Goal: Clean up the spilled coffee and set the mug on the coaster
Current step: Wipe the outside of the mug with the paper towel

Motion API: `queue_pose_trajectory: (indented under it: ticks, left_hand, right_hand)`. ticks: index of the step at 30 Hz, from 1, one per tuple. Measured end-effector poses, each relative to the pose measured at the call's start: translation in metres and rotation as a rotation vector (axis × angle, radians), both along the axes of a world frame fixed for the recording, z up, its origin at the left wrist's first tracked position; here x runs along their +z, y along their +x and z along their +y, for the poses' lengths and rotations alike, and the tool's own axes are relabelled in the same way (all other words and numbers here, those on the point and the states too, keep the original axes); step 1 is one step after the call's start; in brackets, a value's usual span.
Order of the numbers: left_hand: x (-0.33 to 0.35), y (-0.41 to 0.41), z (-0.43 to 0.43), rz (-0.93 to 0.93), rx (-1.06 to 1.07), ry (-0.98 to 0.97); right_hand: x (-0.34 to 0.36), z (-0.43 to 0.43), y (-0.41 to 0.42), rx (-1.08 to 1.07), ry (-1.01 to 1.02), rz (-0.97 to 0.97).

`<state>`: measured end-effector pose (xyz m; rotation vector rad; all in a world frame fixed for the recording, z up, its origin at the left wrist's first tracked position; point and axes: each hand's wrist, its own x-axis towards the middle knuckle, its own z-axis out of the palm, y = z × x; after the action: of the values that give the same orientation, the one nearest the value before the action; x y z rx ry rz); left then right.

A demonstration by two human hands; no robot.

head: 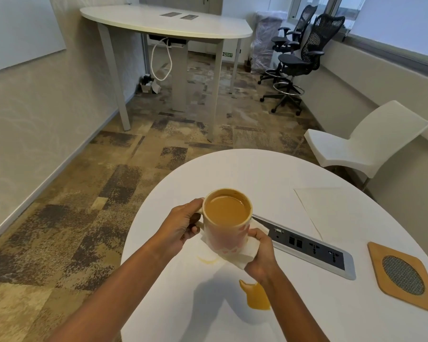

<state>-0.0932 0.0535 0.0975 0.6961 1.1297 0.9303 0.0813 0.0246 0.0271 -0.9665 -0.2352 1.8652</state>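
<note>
pale mug [226, 230] brimming with milky coffee, pinkish pattern on its side

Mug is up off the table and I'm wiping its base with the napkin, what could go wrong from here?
1. The mug is nearly full and held by the left hand alone at the handle; tilting it while the right hand wipes with the napkin may spill more.
2. The coffee puddle lies close to the power socket panel; smearing it that way could wet the outlets.
3. The coaster is far right, so carrying could drip.
</note>
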Motion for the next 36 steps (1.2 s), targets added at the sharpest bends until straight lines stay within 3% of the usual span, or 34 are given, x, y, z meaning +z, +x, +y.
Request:
queue_pose_trajectory:
  ticks: [8,13,18,20,23,25,27,29,32,36]
  left_hand:
    - [-0.002,0.001,-0.002,-0.027,0.016,-0.019]
    - [-0.009,-0.004,0.001,0.0,0.025,-0.014]
    - [-0.021,-0.012,0.006,0.035,0.055,-0.012]
    - [-0.025,-0.015,0.009,0.038,0.069,-0.016]
    - [-0.032,-0.02,0.014,0.04,0.09,-0.015]
    - [-0.036,-0.024,0.017,0.039,0.111,-0.015]
    - [-0.041,-0.027,0.021,0.042,0.135,-0.018]
    - [-0.047,-0.03,0.025,0.046,0.149,-0.015]
    - [-0.054,-0.034,0.031,0.058,0.164,-0.014]
    - [-0.063,-0.039,0.037,0.059,0.189,-0.025]
  right_hand:
    - [-0.021,0.001,-0.032,0.053,0.098,0.131]
    - [-0.027,0.0,-0.022,0.156,0.056,-0.04]
    - [-0.022,0.018,0.008,-0.05,-0.025,-0.415]
    - [-0.016,0.029,0.013,-0.064,0.059,-0.732]
    - [-0.021,0.046,0.021,0.076,0.341,-1.346]
    - [-0.031,0.056,0.024,0.251,0.498,-1.618]
    - [-0.046,0.064,0.023,0.473,0.502,-1.835]
    - [-0.062,0.068,0.019,0.639,0.447,-1.926]
    - [-0.084,0.067,0.006,0.858,0.389,-1.86]
    - [-0.104,0.059,-0.024,0.955,0.413,-1.902]
